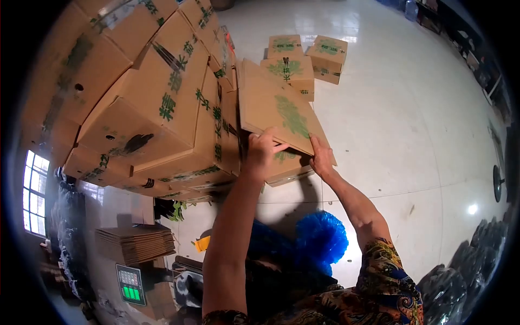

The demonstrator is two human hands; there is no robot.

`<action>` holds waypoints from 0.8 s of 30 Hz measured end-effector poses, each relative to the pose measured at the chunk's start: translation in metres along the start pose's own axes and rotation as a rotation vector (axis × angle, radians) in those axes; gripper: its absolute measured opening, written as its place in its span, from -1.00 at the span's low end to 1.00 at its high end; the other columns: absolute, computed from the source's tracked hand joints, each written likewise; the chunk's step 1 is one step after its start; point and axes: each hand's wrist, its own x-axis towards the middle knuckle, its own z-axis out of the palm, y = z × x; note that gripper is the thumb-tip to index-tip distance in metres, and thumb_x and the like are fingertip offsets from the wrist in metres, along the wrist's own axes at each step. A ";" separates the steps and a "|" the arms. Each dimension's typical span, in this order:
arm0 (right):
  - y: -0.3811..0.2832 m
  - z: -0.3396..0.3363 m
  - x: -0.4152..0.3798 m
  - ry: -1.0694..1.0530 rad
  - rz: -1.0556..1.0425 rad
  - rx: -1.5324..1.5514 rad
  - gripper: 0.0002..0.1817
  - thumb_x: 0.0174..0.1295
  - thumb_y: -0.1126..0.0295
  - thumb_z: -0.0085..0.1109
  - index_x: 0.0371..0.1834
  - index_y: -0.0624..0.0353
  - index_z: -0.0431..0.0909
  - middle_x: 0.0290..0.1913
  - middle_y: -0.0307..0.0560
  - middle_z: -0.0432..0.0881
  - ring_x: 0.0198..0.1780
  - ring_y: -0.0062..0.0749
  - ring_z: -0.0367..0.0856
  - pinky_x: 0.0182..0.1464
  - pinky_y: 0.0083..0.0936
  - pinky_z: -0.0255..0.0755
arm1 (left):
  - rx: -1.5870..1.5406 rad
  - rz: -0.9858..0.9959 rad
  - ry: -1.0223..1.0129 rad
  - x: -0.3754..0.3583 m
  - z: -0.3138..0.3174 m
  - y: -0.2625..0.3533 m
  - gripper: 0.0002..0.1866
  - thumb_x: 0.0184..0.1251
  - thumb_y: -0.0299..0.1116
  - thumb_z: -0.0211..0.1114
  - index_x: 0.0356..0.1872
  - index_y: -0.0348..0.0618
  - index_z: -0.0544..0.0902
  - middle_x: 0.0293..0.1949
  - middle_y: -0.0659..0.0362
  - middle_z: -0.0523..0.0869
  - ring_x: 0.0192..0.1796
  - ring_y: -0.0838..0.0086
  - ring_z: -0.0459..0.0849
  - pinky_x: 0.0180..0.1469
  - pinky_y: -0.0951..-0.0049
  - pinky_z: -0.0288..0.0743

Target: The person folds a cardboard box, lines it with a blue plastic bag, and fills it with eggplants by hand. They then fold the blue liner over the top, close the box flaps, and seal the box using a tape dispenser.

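A brown cardboard carton (276, 105) with a green leafy print is held tilted in front of me, its broad panel facing up. My left hand (261, 151) grips its near left edge, fingers curled at the rim. My right hand (322, 155) pinches its near right corner, with the thumb on top. It looks thin and flat, but its underside is hidden. Just beneath it, another printed carton (288, 171) sits on the floor, mostly covered.
Stacked cartons (146, 103) with green lettering rise close on the left. Several smaller cartons (287, 67) stand on the tiled floor beyond. Flattened cardboard sheets (135, 244) and a digital scale display (130, 284) are at lower left. Blue plastic (322, 238) lies near my body; dark plastic bundles (449, 290) lie lower right.
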 end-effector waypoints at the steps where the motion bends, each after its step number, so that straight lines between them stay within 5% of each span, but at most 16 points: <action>1: -0.003 0.000 0.006 -0.015 -0.001 -0.041 -0.14 -0.25 0.73 0.12 0.34 0.23 0.23 0.20 0.27 0.40 0.18 0.24 0.37 0.21 -0.05 0.28 | -0.040 0.017 -0.022 0.003 -0.005 0.001 -0.56 0.36 -0.43 0.12 0.20 -0.40 0.34 0.12 -0.12 0.52 0.10 0.02 0.61 0.05 -0.01 0.62; 5: -0.005 -0.007 -0.005 0.074 -0.016 0.077 -0.22 -0.20 0.74 0.05 0.29 0.27 0.29 0.03 0.34 0.50 0.03 0.31 0.45 0.09 -0.04 0.37 | 0.181 -0.011 0.027 -0.021 0.019 0.015 -0.50 0.36 -0.37 0.15 0.30 -0.19 0.29 0.13 -0.10 0.53 0.17 0.07 0.58 0.11 0.14 0.52; 6: -0.006 -0.008 -0.015 0.073 0.022 0.124 -0.24 -0.19 0.74 0.04 0.28 0.28 0.31 -0.02 0.36 0.52 0.00 0.32 0.47 0.05 -0.04 0.39 | 0.288 0.015 0.050 -0.021 0.023 0.011 -0.24 0.32 -0.22 0.22 0.47 -0.17 0.09 0.16 -0.06 0.54 0.14 0.26 0.57 0.08 0.20 0.49; 9: -0.036 -0.033 -0.036 0.178 -0.119 0.102 -0.27 -0.16 0.79 -0.10 0.26 0.28 0.34 -0.02 0.40 0.55 -0.01 0.34 0.50 0.07 -0.07 0.42 | 0.185 -0.039 0.058 -0.027 0.043 0.001 -0.08 0.11 -0.10 0.39 0.44 -0.22 0.12 0.24 -0.04 0.46 0.16 0.28 0.50 0.07 0.25 0.46; 12: -0.041 -0.046 -0.065 0.055 -0.086 0.231 -0.24 -0.18 0.78 -0.11 0.28 0.25 0.35 0.07 0.40 0.52 0.03 0.31 0.52 0.08 -0.08 0.42 | 0.135 -0.086 0.166 -0.051 0.047 0.000 -0.19 0.10 -0.14 0.40 0.31 -0.32 0.24 0.19 -0.01 0.49 0.13 0.25 0.53 0.06 0.26 0.47; 13: -0.041 -0.050 -0.076 0.050 -0.105 0.196 -0.22 -0.20 0.76 -0.11 0.30 0.22 0.35 0.03 0.38 0.55 -0.04 0.28 0.57 0.02 -0.13 0.47 | 0.168 -0.143 0.312 -0.050 0.049 -0.011 -0.52 0.12 -0.20 0.35 0.03 -0.23 0.51 -0.04 0.09 0.66 -0.01 0.32 0.64 -0.03 0.17 0.54; 16: -0.052 -0.065 -0.104 0.039 0.011 0.268 -0.16 -0.20 0.76 -0.17 0.35 0.10 0.33 -0.06 0.27 0.62 -0.24 0.05 0.62 -0.15 -0.32 0.53 | 0.519 0.096 0.317 -0.039 0.055 -0.073 -0.66 0.05 -0.28 0.32 -0.23 -0.35 0.63 -0.26 -0.04 0.74 -0.19 0.18 0.73 -0.11 0.23 0.58; 17: -0.060 -0.071 -0.111 0.053 0.052 0.322 -0.28 -0.07 0.72 -0.10 0.31 0.12 0.36 -0.19 0.22 0.64 -0.30 -0.11 0.62 -0.17 -0.38 0.51 | 0.627 0.108 0.373 -0.041 0.067 -0.081 -0.69 0.02 -0.30 0.30 -0.28 -0.35 0.61 -0.34 -0.13 0.71 -0.23 0.06 0.72 -0.13 0.16 0.58; 19: -0.055 -0.065 -0.129 0.053 0.114 0.341 -0.24 -0.12 0.70 -0.09 0.33 0.14 0.34 -0.18 0.26 0.63 -0.28 -0.02 0.63 -0.16 -0.38 0.50 | 0.777 0.115 0.447 -0.065 0.099 -0.061 -0.77 -0.03 -0.37 0.21 -0.41 -0.36 0.60 -0.36 -0.25 0.68 -0.20 -0.12 0.69 -0.12 0.03 0.56; 22: -0.075 -0.066 -0.152 -0.017 0.230 0.348 -0.23 -0.09 0.67 -0.06 0.37 0.18 0.29 -0.17 0.33 0.61 -0.22 0.08 0.64 -0.12 -0.38 0.50 | 0.872 -0.005 0.407 -0.096 0.105 -0.038 -0.76 -0.04 -0.38 0.20 -0.39 -0.37 0.58 -0.35 -0.26 0.68 -0.21 -0.11 0.69 -0.13 0.02 0.56; 24: -0.090 -0.067 -0.164 0.055 0.112 0.319 -0.22 -0.09 0.67 -0.07 0.38 0.15 0.27 -0.14 0.35 0.60 -0.17 0.13 0.65 -0.10 -0.37 0.50 | 0.720 -0.009 0.378 -0.110 0.087 -0.036 -0.72 -0.01 -0.34 0.24 -0.39 -0.43 0.63 -0.40 -0.22 0.70 -0.23 -0.01 0.74 -0.15 0.18 0.59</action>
